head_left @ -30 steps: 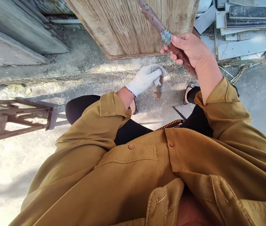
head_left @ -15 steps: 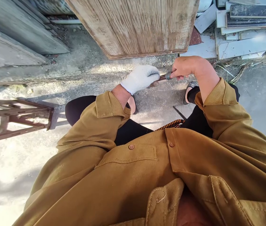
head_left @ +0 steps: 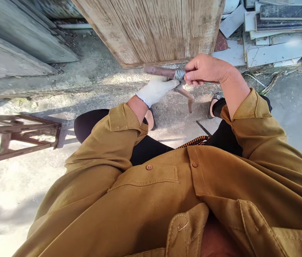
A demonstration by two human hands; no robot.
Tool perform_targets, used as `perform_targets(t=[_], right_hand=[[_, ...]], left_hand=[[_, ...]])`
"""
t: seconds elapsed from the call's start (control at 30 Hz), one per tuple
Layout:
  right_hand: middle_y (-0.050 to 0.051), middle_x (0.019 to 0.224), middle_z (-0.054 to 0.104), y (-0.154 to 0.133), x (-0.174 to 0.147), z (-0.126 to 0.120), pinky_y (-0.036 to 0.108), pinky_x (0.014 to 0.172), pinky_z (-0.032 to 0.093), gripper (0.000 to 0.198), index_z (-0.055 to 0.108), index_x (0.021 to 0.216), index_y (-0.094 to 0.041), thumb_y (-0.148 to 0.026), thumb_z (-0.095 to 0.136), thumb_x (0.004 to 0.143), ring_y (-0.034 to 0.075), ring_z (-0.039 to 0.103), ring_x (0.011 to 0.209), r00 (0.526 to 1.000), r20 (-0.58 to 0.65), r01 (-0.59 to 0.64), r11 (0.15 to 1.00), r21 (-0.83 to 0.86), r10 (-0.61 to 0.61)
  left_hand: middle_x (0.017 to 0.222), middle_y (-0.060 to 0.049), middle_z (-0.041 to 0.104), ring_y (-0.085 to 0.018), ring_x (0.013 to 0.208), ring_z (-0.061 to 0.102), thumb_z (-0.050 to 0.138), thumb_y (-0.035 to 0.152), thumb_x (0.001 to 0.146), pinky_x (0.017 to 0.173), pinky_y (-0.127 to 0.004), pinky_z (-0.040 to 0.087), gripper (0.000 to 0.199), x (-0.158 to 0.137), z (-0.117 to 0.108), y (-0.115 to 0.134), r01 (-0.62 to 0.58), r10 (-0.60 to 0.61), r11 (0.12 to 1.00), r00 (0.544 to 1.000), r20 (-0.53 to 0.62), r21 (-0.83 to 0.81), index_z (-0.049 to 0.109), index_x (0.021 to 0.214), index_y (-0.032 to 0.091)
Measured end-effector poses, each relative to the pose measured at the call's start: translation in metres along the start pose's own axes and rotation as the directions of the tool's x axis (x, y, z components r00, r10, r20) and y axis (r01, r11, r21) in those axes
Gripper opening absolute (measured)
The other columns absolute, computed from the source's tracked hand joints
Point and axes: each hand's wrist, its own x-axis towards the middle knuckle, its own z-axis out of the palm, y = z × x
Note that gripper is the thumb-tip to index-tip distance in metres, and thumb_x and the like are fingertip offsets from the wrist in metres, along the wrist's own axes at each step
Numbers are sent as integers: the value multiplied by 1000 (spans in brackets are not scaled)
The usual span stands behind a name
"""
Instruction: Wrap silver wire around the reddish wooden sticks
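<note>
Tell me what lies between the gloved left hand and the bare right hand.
In the head view, a coil of wire wound around a brown stick sits between the gloved left hand and the bare right hand.

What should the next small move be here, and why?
Probably have the left hand ease the bent stick slightly away from the straight stick, with the right hand gripping the latter beside its wire coil. Both sticks appear close together near the left fingers, so a little room might help avoid snagging the wire.
</note>
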Motion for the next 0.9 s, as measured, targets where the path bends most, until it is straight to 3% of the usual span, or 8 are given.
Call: perform_targets(t=[0.1,0.2,0.33,0.4,0.5,0.7,0.8,0.9], right_hand=[[-3,57,59,-5,4,10,20,41,33,46,63,72,-14,-9,65,117,5,46,46,946,-315,-49,994,101,78],[-6,61,60,-4,11,20,22,41,33,33,60,84,-19,-5,66,113,8,47,50,893,-425,-94,985,145,148],[-2,68,57,6,11,26,27,49,28,39,59,82,-22,-38,75,114,11,43,58,968,-250,39,971,237,23],[-1,74,58,10,7,25,29,52,26,52,59,83,-23,-63,83,105,11,41,61,984,-160,128,947,294,-83],[-1,77,61,12,-1,18,28,51,24,59,61,88,-22,-73,89,96,11,41,61,980,-121,191,901,390,-155],[-2,73,65,25,5,10,22,40,23,55,66,95,-16,-65,89,100,6,39,48,913,-87,380,756,533,-398],[-2,70,65,32,13,12,21,35,23,50,69,94,-12,-58,86,105,4,35,41,849,-33,448,684,576,-528],[-2,67,64,34,17,15,20,34,25,53,69,95,-12,-59,92,98,5,36,40,865,-28,411,676,611,-501]], left_hand=[[104,-6,78,-31,119,72,64,36,91,104,-44,57,21,0,4,2,-59,58,998,995,-83,-17,78,103,26],[116,-7,81,-32,124,70,63,29,87,113,-46,53,27,-3,-1,6,-146,147,981,989,7,124,80,107,24],[127,-7,81,-40,148,50,72,33,85,132,-57,33,31,-3,-15,2,-272,271,850,960,70,450,85,112,27],[122,-10,79,-45,154,42,75,38,85,133,-63,26,31,-2,-20,0,-286,303,818,952,49,499,86,112,30],[117,-12,77,-46,151,44,75,41,85,132,-63,26,36,-1,-21,-2,-273,293,835,955,34,478,86,118,33],[124,-3,79,-32,129,62,71,45,87,110,-46,48,59,5,-7,3,-172,182,982,973,-142,81,70,145,32],[108,-1,82,-33,130,63,77,53,84,110,-46,49,52,10,-3,9,-165,164,984,986,-22,-64,75,133,33],[103,-2,82,-34,130,65,81,57,85,110,-49,51,41,12,1,18,-149,158,984,984,86,-100,79,116,31]])
